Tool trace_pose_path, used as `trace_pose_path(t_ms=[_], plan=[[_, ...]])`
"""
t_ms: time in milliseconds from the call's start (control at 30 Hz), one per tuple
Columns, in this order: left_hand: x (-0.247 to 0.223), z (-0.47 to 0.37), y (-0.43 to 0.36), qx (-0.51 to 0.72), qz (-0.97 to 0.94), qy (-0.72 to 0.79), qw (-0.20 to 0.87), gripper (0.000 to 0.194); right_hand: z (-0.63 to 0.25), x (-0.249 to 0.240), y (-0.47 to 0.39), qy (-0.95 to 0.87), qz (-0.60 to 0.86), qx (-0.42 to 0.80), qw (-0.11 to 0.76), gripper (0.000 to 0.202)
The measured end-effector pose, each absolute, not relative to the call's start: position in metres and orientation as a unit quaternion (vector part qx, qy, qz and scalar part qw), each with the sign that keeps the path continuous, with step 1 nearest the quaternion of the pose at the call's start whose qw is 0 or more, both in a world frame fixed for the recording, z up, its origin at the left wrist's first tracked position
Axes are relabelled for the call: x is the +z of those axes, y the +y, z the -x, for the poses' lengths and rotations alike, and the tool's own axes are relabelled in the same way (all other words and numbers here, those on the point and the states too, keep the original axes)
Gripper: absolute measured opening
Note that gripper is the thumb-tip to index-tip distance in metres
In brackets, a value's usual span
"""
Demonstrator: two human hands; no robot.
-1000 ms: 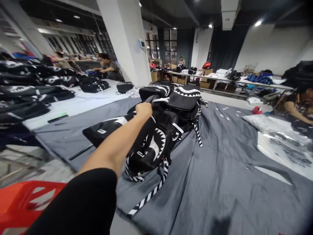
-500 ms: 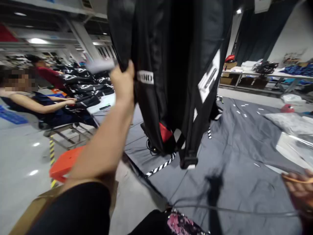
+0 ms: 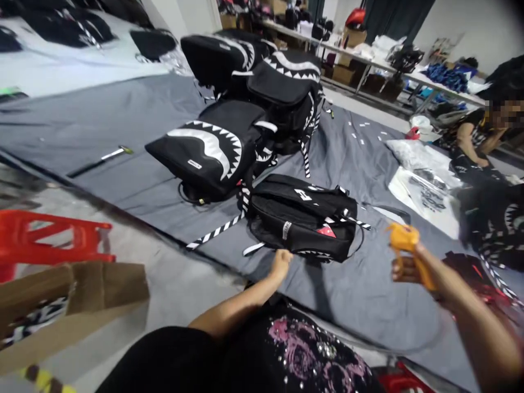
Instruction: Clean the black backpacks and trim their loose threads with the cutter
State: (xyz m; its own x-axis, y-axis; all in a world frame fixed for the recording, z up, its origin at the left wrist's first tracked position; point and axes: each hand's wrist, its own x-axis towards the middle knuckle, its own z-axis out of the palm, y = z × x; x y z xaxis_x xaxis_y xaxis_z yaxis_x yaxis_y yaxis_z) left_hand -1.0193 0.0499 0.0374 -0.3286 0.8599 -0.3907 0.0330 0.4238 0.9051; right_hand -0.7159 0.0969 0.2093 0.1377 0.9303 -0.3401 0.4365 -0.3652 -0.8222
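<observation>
A black backpack (image 3: pixel 303 215) lies on its side on the grey cloth in front of me, its zipped opening partly apart and a red patch showing. My left hand (image 3: pixel 282 263) is closed at the near edge of this backpack, fingers curled on its fabric. To the right, my right hand (image 3: pixel 409 267) is wrapped around an orange pistol-shaped air gun (image 3: pixel 404 238), held above the cloth and apart from the backpack. Black-and-white striped straps (image 3: pixel 216 232) trail from the bag toward the left.
Several finished-looking black backpacks with shark-mouth prints (image 3: pixel 204 144) stand just beyond. A grey cloth (image 3: pixel 143 120) covers the table. At left are a red stool (image 3: pixel 53 237) and a cardboard box (image 3: pixel 106 289). Plastic bags (image 3: pixel 421 158) and another person (image 3: pixel 470 136) are at right.
The backpack, held up high by my left hand before, now lies on the table. My right hand has come further into view with the orange air gun. The view has turned downward.
</observation>
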Motion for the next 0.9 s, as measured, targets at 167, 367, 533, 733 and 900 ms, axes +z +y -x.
trace_pose_path(t_ms=[167, 367, 533, 733, 900], plan=[[0.084, 1.047, 0.030, 0.352, -0.524, 0.577, 0.519, 0.022, 0.725, 0.178, 0.102, -0.386, 0.604, 0.679, 0.158, 0.063], [0.110, 1.151, 0.219, 0.198, -0.695, 0.679, 0.127, 0.082, 0.745, 0.171, 0.066, -0.385, 0.545, 0.738, 0.104, 0.058], [0.071, 1.155, 0.260, 0.120, -0.664, 0.728, 0.122, 0.061, 0.768, 0.142, 0.037, -0.353, 0.517, 0.774, 0.098, 0.060], [0.058, 1.138, 0.152, -0.007, -0.601, 0.790, 0.124, 0.057, 0.724, 0.095, 0.057, -0.274, 0.699, 0.619, 0.232, 0.063], [0.070, 1.112, 0.103, 0.005, -0.637, 0.765, 0.097, 0.062, 0.737, 0.106, 0.051, -0.243, 0.590, 0.758, 0.133, 0.049]])
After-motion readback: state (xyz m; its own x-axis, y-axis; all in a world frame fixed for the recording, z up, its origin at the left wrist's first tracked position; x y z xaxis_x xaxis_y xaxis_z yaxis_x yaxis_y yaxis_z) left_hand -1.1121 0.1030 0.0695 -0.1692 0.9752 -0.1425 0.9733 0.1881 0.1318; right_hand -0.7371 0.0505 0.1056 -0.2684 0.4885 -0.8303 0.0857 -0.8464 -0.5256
